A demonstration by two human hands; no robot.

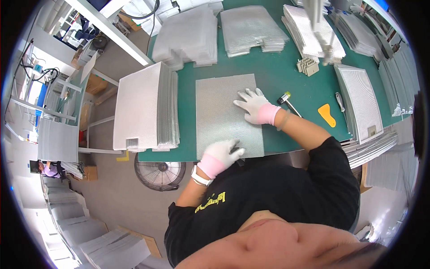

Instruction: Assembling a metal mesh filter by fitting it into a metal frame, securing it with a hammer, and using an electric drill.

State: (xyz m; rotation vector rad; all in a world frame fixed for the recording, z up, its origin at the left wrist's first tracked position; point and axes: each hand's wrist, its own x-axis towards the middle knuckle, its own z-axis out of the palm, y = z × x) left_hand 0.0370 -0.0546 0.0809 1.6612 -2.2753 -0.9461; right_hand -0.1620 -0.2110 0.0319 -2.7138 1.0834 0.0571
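A flat grey mesh sheet with a fine diamond pattern lies on the green table in front of me. My right hand, in a white glove with a pink cuff, rests open on its right part with fingers spread. At the sheet's near edge is my left hand, gloved alike, its thumb and fingers apart. Just below its fingertips shows a small dark thing that I cannot make out. A small hammer with a black and yellow-green head lies right of my right hand.
Stacked mesh panels stand left; clear-wrapped stacks line the back. Rightward are a yellow scraper, a screwdriver, small beige blocks and a framed mesh panel. A floor fan stands beyond the table's near left edge.
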